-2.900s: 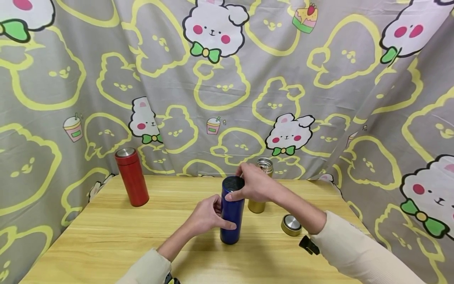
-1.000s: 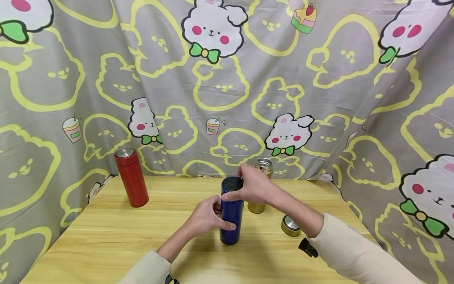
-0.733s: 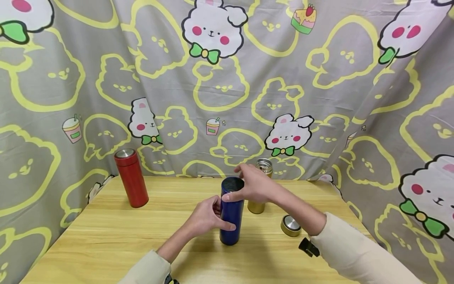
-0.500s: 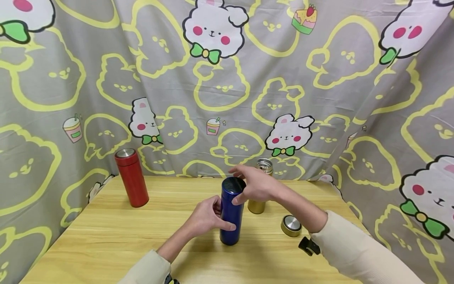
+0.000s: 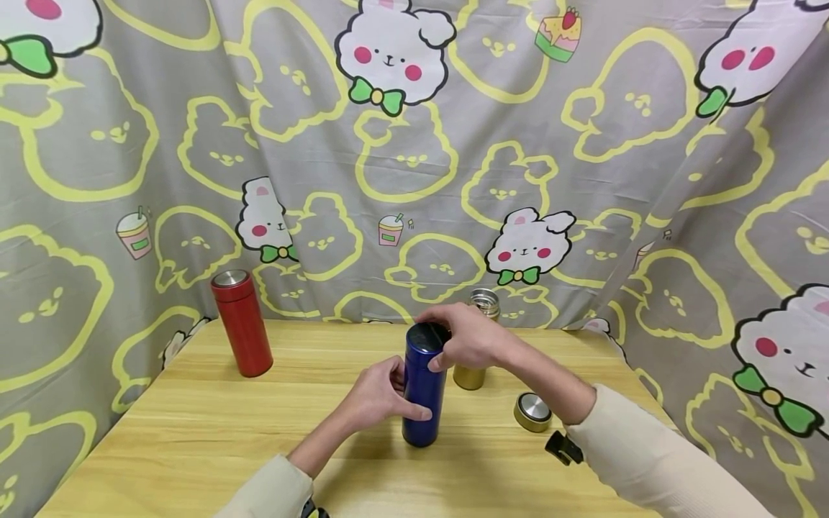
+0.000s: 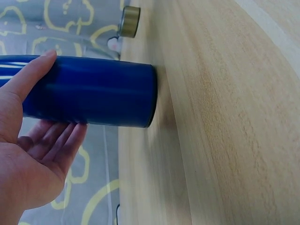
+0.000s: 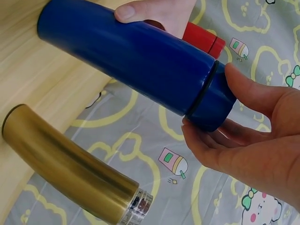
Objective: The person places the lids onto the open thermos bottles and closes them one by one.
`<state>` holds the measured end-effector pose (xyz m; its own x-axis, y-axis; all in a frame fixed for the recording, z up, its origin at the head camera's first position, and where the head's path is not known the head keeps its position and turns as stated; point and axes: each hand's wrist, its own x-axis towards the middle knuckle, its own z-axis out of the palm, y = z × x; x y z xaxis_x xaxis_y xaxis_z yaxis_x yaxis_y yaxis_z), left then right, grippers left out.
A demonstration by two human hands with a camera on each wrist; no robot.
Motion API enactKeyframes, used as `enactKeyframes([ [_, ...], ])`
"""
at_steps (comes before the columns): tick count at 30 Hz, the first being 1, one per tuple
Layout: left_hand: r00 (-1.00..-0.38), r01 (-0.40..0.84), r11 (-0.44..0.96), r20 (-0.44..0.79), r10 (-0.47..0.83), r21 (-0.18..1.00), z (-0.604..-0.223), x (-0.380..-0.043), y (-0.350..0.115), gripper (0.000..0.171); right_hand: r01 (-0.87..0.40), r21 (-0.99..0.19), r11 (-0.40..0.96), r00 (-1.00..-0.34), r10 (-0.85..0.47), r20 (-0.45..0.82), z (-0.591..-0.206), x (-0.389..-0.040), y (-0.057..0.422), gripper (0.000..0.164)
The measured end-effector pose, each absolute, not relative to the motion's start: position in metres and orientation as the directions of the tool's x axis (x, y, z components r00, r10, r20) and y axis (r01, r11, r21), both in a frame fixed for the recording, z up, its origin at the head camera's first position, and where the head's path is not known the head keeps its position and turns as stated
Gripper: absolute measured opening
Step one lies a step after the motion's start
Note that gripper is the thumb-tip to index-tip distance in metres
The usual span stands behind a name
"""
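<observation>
A blue flask (image 5: 424, 392) stands upright at the middle of the wooden table (image 5: 194, 432). My left hand (image 5: 378, 394) grips its body (image 6: 93, 91) from the left, thumb across the front. My right hand (image 5: 463, 338) wraps its fingers and thumb around the blue cap (image 7: 213, 101) at the top. Just behind stands a gold flask (image 5: 471, 370) with no cap, its silver threaded mouth (image 7: 140, 202) showing. The gold lid (image 5: 532, 411) lies on the table to the right.
A red flask (image 5: 241, 332) with its cap on stands at the back left of the table. A patterned grey curtain (image 5: 414, 158) hangs close behind and to the right. A small black object (image 5: 562, 447) sits under my right sleeve.
My right hand let its fingers loosen off the blue cap and then closed round it again in a new hold. The left hand and the flask stayed put.
</observation>
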<state>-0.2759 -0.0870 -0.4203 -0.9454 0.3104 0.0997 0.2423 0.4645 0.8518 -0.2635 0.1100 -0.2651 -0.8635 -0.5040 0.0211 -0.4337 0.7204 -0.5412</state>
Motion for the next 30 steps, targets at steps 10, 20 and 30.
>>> enactKeyframes([
  [10,-0.948,0.240,0.470,0.099,0.304,0.849,-0.421,-0.277,-0.087,0.061,-0.448,-0.512,0.733,-0.876,-0.474,0.087,-0.269,-0.263,0.108,0.062],
  [20,-0.949,0.233,0.476,0.092,0.301,0.848,-0.420,-0.275,-0.086,0.062,-0.407,-0.459,0.790,-0.910,-0.392,0.131,-0.274,-0.262,0.106,0.065],
  [30,-0.949,0.238,0.494,0.094,0.300,0.836,-0.420,-0.275,-0.085,0.062,-0.385,-0.433,0.815,-0.923,-0.345,0.170,-0.280,-0.259,0.105,0.077],
])
